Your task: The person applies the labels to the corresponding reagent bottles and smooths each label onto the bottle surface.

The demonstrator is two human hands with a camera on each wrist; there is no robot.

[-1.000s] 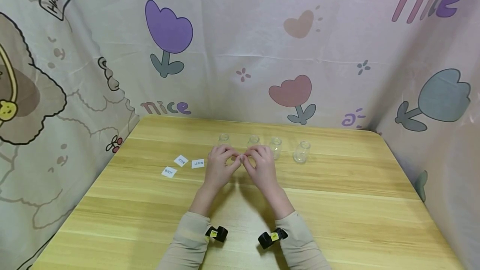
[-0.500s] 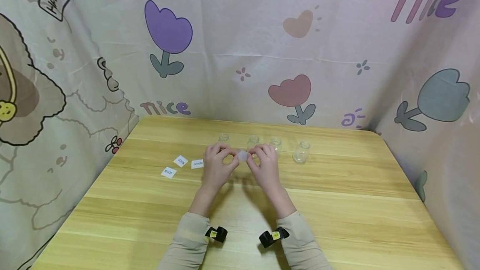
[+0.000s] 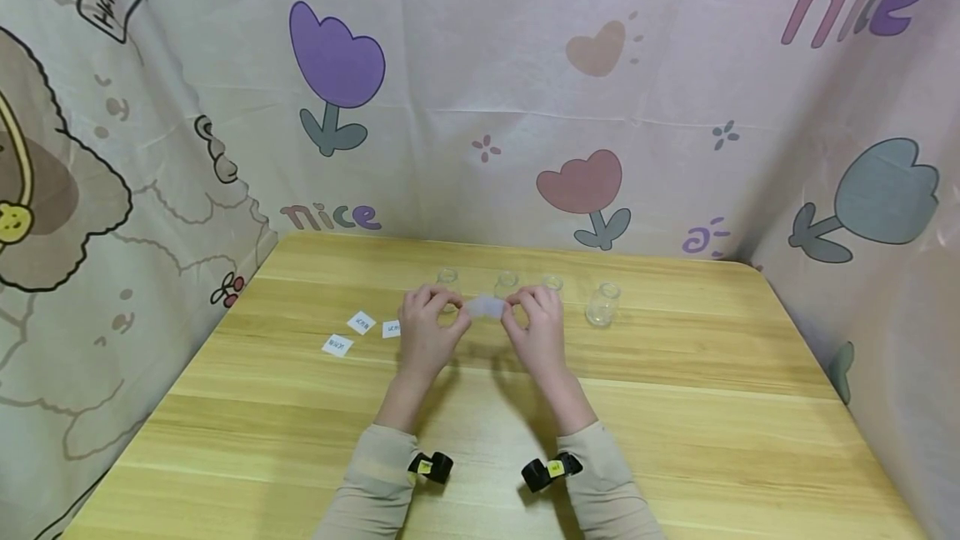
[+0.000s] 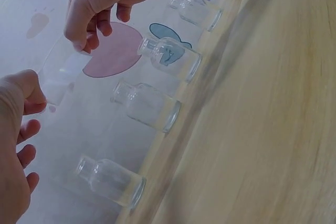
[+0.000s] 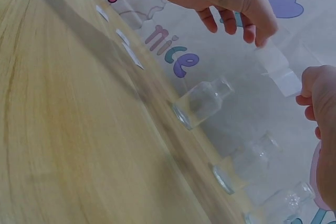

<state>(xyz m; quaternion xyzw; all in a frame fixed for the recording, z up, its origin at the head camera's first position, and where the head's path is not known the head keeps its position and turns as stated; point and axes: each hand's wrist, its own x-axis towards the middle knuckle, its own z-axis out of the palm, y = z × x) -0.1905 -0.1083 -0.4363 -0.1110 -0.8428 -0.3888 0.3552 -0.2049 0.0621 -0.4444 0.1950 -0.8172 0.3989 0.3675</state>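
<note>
My left hand (image 3: 429, 330) and right hand (image 3: 538, 333) face each other above the table, thumb and fingertips pinching opposite ends of a translucent white label sticker (image 3: 486, 307). The right wrist view shows a whiter square part (image 5: 287, 82) near the right fingers and paler, see-through film towards the left ones. Behind the hands, several small clear glass bottles stand upright in a row. The rightmost bottle (image 3: 602, 307) is in full view, while the left bottle (image 3: 447, 277) is partly covered by my left hand.
Three small white labels with writing lie left of my hands: an upper label (image 3: 362, 322), a lower label (image 3: 337, 345) and one partly behind the left hand (image 3: 392, 329). The wooden table (image 3: 675, 423) ends at a printed curtain (image 3: 465, 65).
My hands have drawn apart sideways from almost touching. Between them the translucent sticker has come into view and spread wider. The bottles have not moved.
</note>
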